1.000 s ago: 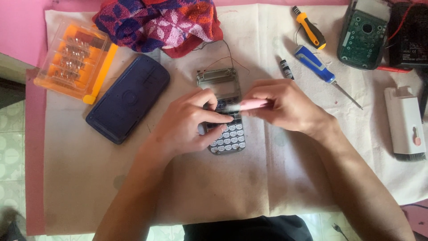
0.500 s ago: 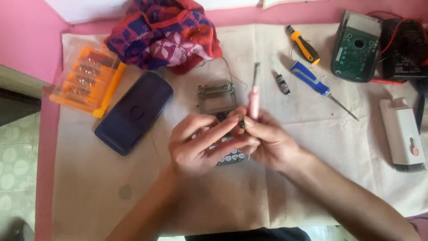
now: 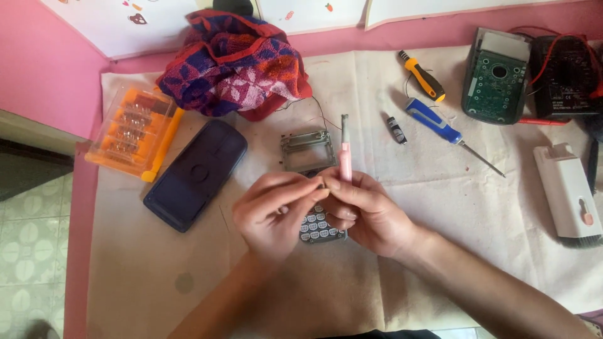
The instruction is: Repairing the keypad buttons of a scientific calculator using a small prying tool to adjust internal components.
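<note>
Both hands meet at the centre of the worktop (image 3: pixel 440 251), forearms converging from the lower edge. The right hand (image 3: pixel 367 210) is closed around a slim pink screwdriver (image 3: pixel 345 160), held upright with its dark metal tip pointing away. The left hand (image 3: pixel 273 210) pinches its fingertips against the right hand's fingers. Directly beneath lies an opened calculator (image 3: pixel 314 188): grey metal frame above, rubbery rounded keys below. A smooth dark cover (image 3: pixel 196 174) lies to the left on creased cream paper.
</note>
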